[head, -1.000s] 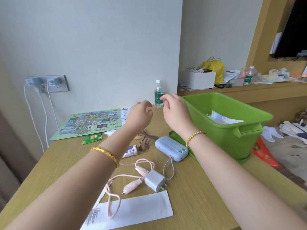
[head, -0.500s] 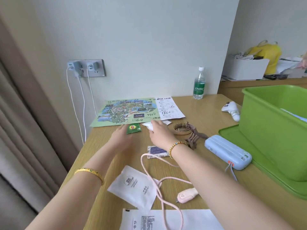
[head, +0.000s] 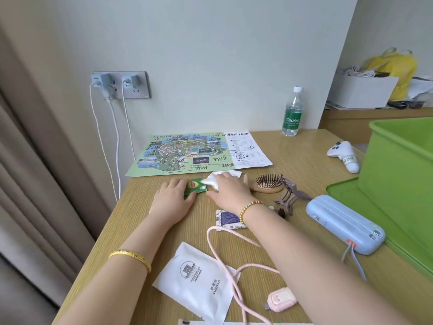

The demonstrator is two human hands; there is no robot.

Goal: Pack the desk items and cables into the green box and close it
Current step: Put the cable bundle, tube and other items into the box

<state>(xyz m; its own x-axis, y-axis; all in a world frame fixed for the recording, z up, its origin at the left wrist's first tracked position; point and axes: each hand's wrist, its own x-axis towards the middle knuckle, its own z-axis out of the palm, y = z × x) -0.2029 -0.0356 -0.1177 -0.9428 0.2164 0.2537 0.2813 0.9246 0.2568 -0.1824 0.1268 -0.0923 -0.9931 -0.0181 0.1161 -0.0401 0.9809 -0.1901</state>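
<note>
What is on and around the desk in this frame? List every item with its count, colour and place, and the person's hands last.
green box: 1, green, right edge, standing on its lid
power bank: 1, pale blue, beside the box
pink cable: 1, pink, front centre
vanity kit packet: 1, white, front
small printed sachet: 1, purple and white, under the right wrist
hair claw: 1, brown, centre
hairbrush: 1, wooden, by the claw
tea packet: 1, green, between the hands
tissue: 1, white, under the right hand
map: 1, green, rear
water bottle: 1, clear, by the wall
game controller: 1, white, behind the box
chargers: 2, grey, wall socket
left hand: on the tea packet
right hand: on the tissue
</note>
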